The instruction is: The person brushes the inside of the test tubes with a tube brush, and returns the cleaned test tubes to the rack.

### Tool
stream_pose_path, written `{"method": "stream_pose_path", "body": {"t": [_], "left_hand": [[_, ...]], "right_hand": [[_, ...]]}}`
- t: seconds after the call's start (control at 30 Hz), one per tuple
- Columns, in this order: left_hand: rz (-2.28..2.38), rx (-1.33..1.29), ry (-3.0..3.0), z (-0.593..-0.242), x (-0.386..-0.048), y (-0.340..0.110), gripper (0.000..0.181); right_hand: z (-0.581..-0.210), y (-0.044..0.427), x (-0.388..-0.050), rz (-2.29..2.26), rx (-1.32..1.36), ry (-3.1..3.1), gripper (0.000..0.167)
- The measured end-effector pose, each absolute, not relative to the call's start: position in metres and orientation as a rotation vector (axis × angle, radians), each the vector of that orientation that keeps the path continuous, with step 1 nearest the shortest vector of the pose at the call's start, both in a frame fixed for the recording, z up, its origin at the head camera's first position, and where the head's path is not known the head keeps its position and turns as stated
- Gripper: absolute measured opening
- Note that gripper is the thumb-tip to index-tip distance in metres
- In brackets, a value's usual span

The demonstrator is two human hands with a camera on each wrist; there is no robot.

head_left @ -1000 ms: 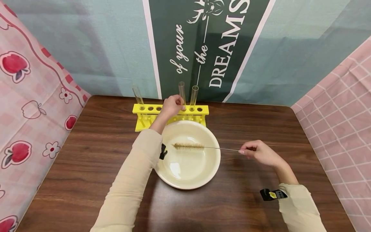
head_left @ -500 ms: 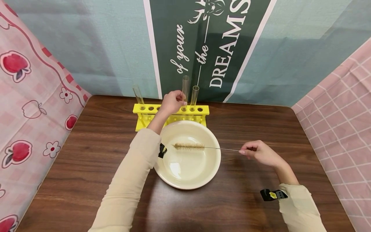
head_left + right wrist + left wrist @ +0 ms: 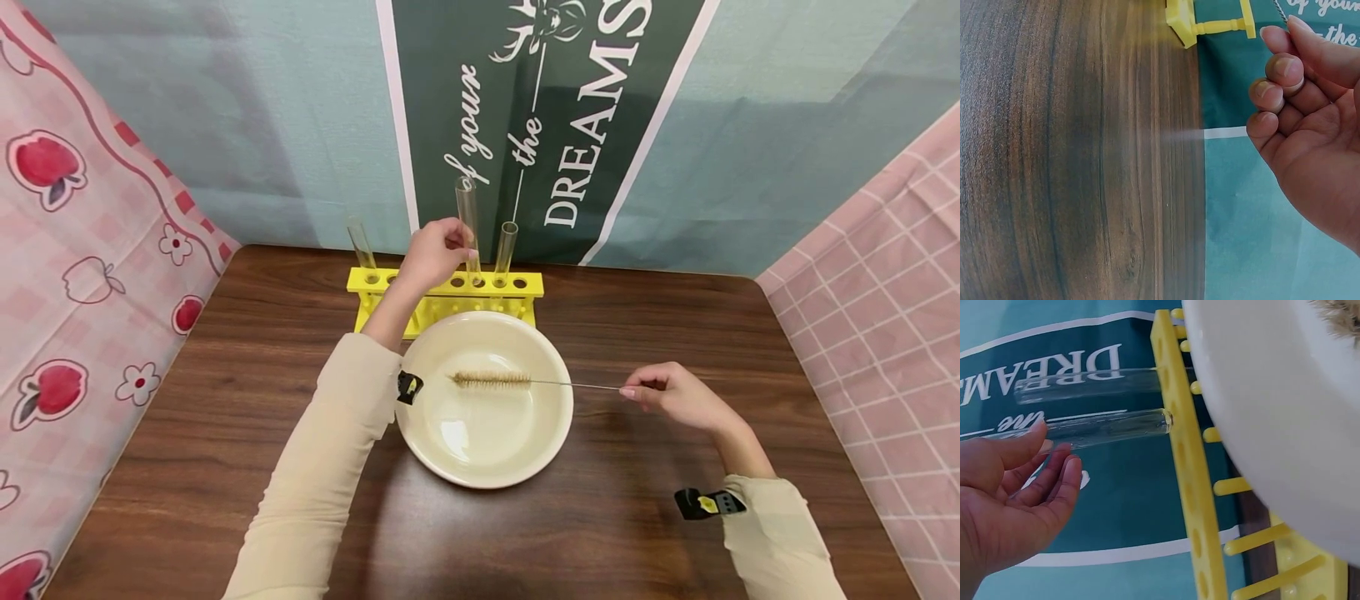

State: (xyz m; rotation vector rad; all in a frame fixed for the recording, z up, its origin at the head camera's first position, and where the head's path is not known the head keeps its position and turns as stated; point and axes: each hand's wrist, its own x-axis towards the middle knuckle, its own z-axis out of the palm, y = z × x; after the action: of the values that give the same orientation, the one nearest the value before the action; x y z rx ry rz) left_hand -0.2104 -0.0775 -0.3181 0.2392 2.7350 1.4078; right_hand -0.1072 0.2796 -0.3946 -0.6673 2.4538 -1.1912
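My left hand (image 3: 438, 252) pinches a clear glass test tube (image 3: 467, 212) above the yellow test tube rack (image 3: 435, 312). In the left wrist view the tube's rounded end (image 3: 1163, 421) is level with the rack's top bar; I cannot tell whether it is still inside a hole. My right hand (image 3: 682, 398) pinches the thin wire handle (image 3: 585, 385) of a test tube brush between thumb and index finger, the other fingers curled. The brush's bristles (image 3: 491, 381) hover over or lie in the cream basin (image 3: 487, 442); contact is unclear.
Two more test tubes stand in the rack, one (image 3: 506, 254) right of the held tube, another (image 3: 362, 246) at the left end. The basin sits close in front of the rack on the wooden table (image 3: 622, 500). A printed cloth (image 3: 315, 125) hangs behind.
My left hand has lifted the test tube upward, and it now stands higher above the rack, shifted slightly left. The right hand and the brush have stayed still.
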Motion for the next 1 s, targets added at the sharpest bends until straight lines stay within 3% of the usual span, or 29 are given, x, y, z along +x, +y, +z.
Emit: {"method": "stream_pose_path", "body": {"t": [0.77, 1.0], "left_hand": [[1.153, 0.289, 2.838, -0.303, -0.17, -0.139, 0.01], [0.994, 0.294, 2.78, -0.306, -0.159, -0.154, 0.019]], "right_hand": [[-0.395, 0.278, -0.108, -1.18, -0.65, 2.451, 0.011], [-0.395, 0.276, -0.106, -1.174, -0.644, 2.459, 0.011]]}}
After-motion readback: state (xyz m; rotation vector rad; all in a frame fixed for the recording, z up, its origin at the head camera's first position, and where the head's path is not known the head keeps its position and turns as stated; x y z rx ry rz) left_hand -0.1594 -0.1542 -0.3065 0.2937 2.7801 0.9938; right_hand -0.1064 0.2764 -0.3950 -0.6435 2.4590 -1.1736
